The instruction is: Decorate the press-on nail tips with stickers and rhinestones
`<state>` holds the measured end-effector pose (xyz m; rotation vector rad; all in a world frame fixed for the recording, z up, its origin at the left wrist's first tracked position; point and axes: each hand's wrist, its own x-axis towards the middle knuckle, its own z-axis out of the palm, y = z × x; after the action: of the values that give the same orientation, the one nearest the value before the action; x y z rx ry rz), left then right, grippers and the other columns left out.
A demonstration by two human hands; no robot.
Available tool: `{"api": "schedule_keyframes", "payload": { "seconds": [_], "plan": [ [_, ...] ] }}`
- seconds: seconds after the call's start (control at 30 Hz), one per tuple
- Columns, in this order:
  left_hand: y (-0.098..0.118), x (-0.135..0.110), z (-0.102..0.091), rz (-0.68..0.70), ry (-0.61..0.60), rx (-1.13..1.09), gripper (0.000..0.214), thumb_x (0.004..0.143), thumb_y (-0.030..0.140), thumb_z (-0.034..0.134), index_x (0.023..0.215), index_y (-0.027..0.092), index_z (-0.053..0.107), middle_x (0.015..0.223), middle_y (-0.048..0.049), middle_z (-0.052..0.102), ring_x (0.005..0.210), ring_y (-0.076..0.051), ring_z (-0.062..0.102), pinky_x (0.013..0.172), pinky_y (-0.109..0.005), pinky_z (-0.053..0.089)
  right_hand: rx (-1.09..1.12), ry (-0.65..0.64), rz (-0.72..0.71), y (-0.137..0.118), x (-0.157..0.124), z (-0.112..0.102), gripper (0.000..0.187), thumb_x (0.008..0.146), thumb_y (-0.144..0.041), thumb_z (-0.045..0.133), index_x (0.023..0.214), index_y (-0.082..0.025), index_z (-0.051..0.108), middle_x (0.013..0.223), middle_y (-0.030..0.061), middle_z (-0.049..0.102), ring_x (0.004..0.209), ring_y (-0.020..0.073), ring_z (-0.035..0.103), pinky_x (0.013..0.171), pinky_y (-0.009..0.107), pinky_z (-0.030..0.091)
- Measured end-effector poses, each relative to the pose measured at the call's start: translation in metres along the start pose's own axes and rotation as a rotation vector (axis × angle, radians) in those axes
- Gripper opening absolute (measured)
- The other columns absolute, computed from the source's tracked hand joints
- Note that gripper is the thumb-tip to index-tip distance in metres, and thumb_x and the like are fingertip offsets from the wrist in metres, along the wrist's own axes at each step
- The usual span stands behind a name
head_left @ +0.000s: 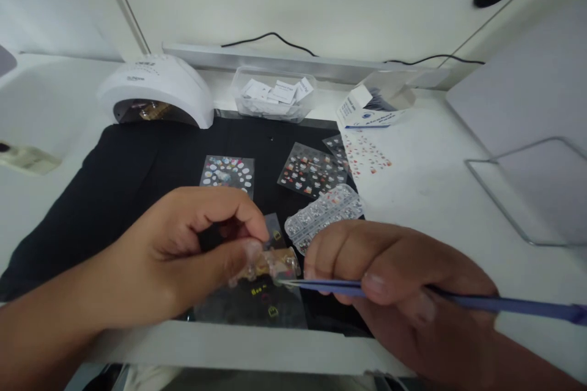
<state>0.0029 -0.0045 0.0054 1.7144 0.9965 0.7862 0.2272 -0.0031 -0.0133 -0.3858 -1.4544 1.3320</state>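
My left hand (178, 250) pinches a small row of clear, decorated false nails (280, 264) on a tan holder between thumb and index finger. In my right hand (389, 269) are purple tweezers (513, 306), held near their middle. Their fine tips point left and meet the lower edge of the nails; whether something tiny is between them I cannot make out. Beneath lies a clear sticker sheet (287, 311) with yellow designs. Close behind my right hand, a clear compartment case (328, 214) holds small shiny rhinestones.
A white nail lamp (160, 85) stands at the back left. Behind the black cloth (137, 159) are a clear tub (274, 98) of white packets and an open carton (373, 107). More sticker sheets (312, 170) lie mid-table. A wire frame (527, 195) is at right.
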Motion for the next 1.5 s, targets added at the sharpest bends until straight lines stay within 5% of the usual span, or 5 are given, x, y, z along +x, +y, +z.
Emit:
{"api": "schedule_keyframes", "payload": {
  "seconds": [0.37, 0.5, 0.67, 0.8, 1.5],
  "plan": [
    [-0.055, 0.038, -0.048, 0.009, 0.358, 0.318, 0.024, 0.087, 0.032, 0.06, 0.108, 0.02, 0.062, 0.075, -0.0014, 0.062, 0.064, -0.018, 0.059, 0.058, -0.032, 0.05, -0.003, 0.045, -0.039, -0.007, 0.0, -0.006, 0.019, 0.094, -0.024, 0.058, 0.095, -0.024, 0.077, 0.064, 0.0021, 0.063, 0.058, 0.0173, 0.06, 0.054, 0.034, 0.048],
    [-0.057, 0.042, -0.053, 0.078, 0.43, 0.524, 0.038, 0.084, 0.029, 0.064, 0.12, 0.021, 0.059, 0.119, -0.0104, 0.06, 0.112, -0.031, 0.054, 0.096, -0.049, 0.046, -0.072, 0.108, 0.111, -0.021, 0.004, -0.015, 0.011, 0.089, -0.027, 0.068, 0.086, -0.023, 0.077, 0.063, 0.0004, 0.063, 0.057, 0.0161, 0.058, 0.055, 0.033, 0.047],
    [-0.019, 0.017, -0.024, 0.186, 0.114, 0.594, 0.016, 0.088, 0.028, 0.06, 0.1, 0.019, 0.066, 0.096, -0.0041, 0.065, 0.092, -0.023, 0.063, 0.083, -0.038, 0.05, -0.093, 0.182, 0.219, -0.003, -0.003, -0.028, 0.011, 0.086, -0.029, 0.069, 0.079, -0.023, 0.075, 0.058, -0.003, 0.059, 0.051, 0.0131, 0.057, 0.049, 0.029, 0.046],
    [-0.005, 0.003, 0.004, 0.227, -0.138, 0.682, 0.027, 0.084, 0.032, 0.068, 0.107, 0.017, 0.065, 0.097, -0.0065, 0.064, 0.088, -0.026, 0.059, 0.076, -0.044, 0.047, -0.103, 0.216, 0.307, 0.014, -0.014, -0.028, 0.012, 0.088, -0.026, 0.067, 0.081, -0.023, 0.076, 0.059, -0.0017, 0.065, 0.051, 0.0119, 0.06, 0.051, 0.027, 0.046],
    [-0.018, 0.008, 0.024, 0.131, -0.179, 0.659, 0.004, 0.088, 0.021, 0.063, 0.089, 0.021, 0.067, 0.085, -0.0012, 0.062, 0.081, -0.024, 0.055, 0.07, -0.043, 0.041, -0.167, 0.28, 0.585, 0.009, -0.025, -0.026, 0.01, 0.089, -0.028, 0.067, 0.086, -0.025, 0.077, 0.062, 0.0002, 0.067, 0.046, 0.0103, 0.062, 0.044, 0.02, 0.051]
  ]
}}
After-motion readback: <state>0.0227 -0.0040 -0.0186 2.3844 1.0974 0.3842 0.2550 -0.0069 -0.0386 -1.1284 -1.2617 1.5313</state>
